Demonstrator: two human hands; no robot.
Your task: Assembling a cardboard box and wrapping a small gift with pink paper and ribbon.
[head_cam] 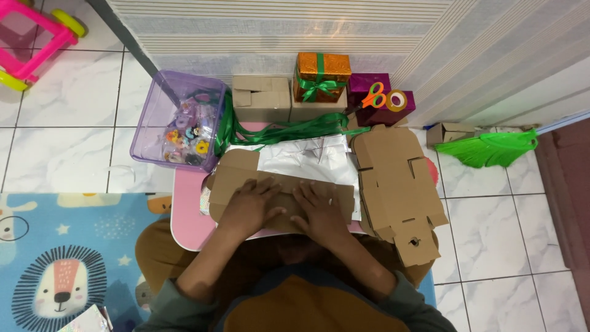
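Cardboard box (230, 178) flat under both palms, left hand (251, 206), right hand (319, 212)

Bright, even indoor light, soft shadows, mild glare on white floor tiles (491, 203), sharp focus.

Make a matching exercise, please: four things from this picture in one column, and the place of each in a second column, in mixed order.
Things:
1. scissors
2. green ribbon
3. flat cardboard sheet
4. clear purple box

Places:
A. on the floor tiles, left of the small table
B. right of both hands
C. on the dark pink wrapped box
D. trailing from the purple box across the table's far edge

Pairs: 1-C, 2-D, 3-B, 4-A
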